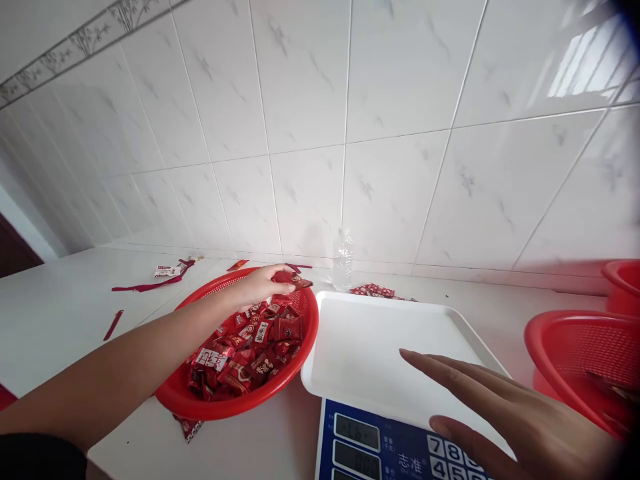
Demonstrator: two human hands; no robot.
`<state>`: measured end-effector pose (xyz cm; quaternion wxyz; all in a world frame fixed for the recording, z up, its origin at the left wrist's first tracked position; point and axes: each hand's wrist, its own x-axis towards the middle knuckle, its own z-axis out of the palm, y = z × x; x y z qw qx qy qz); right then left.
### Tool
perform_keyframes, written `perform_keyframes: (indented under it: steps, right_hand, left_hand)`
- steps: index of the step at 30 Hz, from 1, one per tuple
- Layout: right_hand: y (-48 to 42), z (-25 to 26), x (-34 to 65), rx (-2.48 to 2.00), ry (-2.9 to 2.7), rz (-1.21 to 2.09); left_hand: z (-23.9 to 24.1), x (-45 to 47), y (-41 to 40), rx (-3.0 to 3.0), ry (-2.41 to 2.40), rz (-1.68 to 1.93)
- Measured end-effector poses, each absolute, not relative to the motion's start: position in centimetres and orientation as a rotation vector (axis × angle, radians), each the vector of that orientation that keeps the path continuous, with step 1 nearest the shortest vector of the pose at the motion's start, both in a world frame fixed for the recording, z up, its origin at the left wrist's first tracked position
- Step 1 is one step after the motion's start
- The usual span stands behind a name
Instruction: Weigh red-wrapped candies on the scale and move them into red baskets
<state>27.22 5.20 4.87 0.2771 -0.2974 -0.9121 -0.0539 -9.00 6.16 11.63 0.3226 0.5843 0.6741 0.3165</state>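
Note:
My left hand (pixel 260 285) reaches into a red round basket (pixel 235 399) full of red wrapped candies (pixel 250 347). Its fingers are closed on a few red candy packets at the basket's far rim. My right hand (pixel 505 407) hovers flat, fingers stretched out, over the near right corner of a white tray (pixel 370 340). The tray sits on a blue electronic scale (pixel 380 447) with a keypad and displays. The tray holds nothing.
Another red basket (pixel 580 360) and a red bowl (pixel 623 283) stand at the right. A clear plastic bottle (pixel 343 261) stands by the tiled wall. Loose red packets (pixel 375 290) lie behind the tray; red strips and a wrapper (pixel 165 273) lie at the left.

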Motion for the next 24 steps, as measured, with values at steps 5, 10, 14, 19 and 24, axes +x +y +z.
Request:
perform_keyframes:
  steps: [5, 10, 14, 19, 24]
  right_hand:
    - [4.4, 6.6, 27.0, -0.855, -2.444, -0.045]
    - [5.3, 8.4, 26.7, -0.943, -2.52, 0.115]
    - [6.7, 8.6, 26.4, -1.098, -2.573, 0.18]
    - [7.1, 8.5, 25.6, -1.161, -2.626, 0.376]
    - [6.7, 8.2, 24.5, -1.056, -2.694, 0.51]
  left_hand:
    - [11.4, -2.1, 6.6, 1.625, 1.413, 0.741]
    - [9.9, 1.6, 7.6, 1.879, 1.372, 0.54]
    - [9.4, 2.0, 8.2, 1.972, 1.466, 0.451]
    - [9.7, 1.7, 7.1, 2.118, 1.345, 0.148]
    - [9.2, 2.2, 6.0, 2.165, 1.318, 0.056]
